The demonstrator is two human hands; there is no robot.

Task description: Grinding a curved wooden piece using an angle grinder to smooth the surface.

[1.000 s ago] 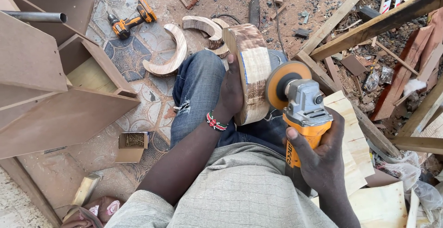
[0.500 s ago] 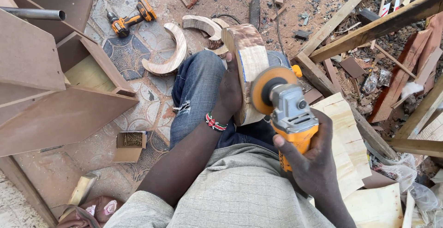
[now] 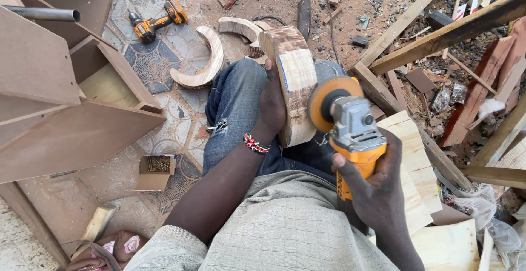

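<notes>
Curved wood block: gripped by L hand, on knee. Angle grinder: clamped in R hand; disc moved closer, now at block's edge, sanding underway.

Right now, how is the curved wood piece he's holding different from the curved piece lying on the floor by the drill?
The held curved wood block is thick and stands on edge on the knee, gripped by the left hand; the floor piece is thin and lies flat on the tiles, untouched. The held one meets the grinder's disc, run by the right hand. Both are pale arcs.
</notes>
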